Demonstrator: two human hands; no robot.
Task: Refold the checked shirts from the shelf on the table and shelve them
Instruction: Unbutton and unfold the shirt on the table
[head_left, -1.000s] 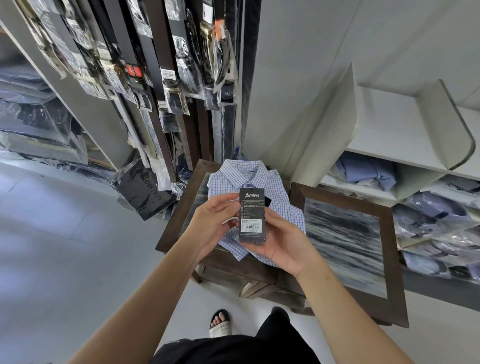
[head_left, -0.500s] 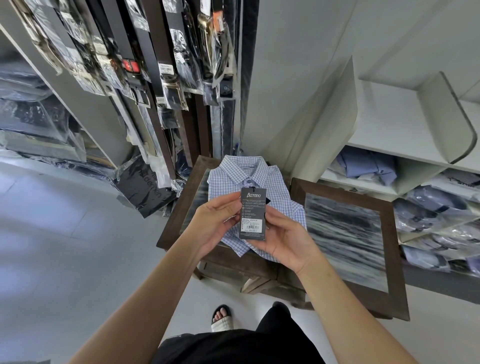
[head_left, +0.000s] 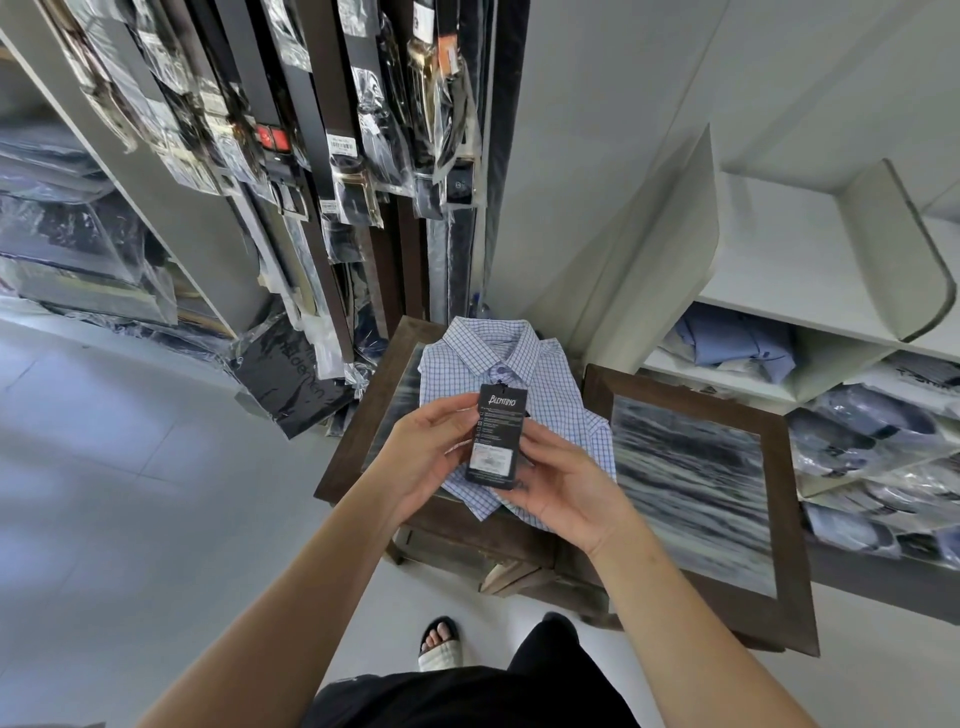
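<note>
A folded blue-and-white checked shirt lies collar-away on the dark wooden table. A black hang tag attached near its top button stands upright above the shirt front. My left hand pinches the tag's left edge. My right hand holds its right edge and bottom from below. Both hands hover over the lower half of the shirt and hide part of it.
White shelves at the right hold a folded blue shirt and bagged shirts. A second table with a marbled top adjoins the first. Belts in plastic sleeves hang behind. My sandalled foot stands on the tiled floor.
Both hands stay on the tag, almost still; the view has shifted slightly, and the tag sits a little more upright.
</note>
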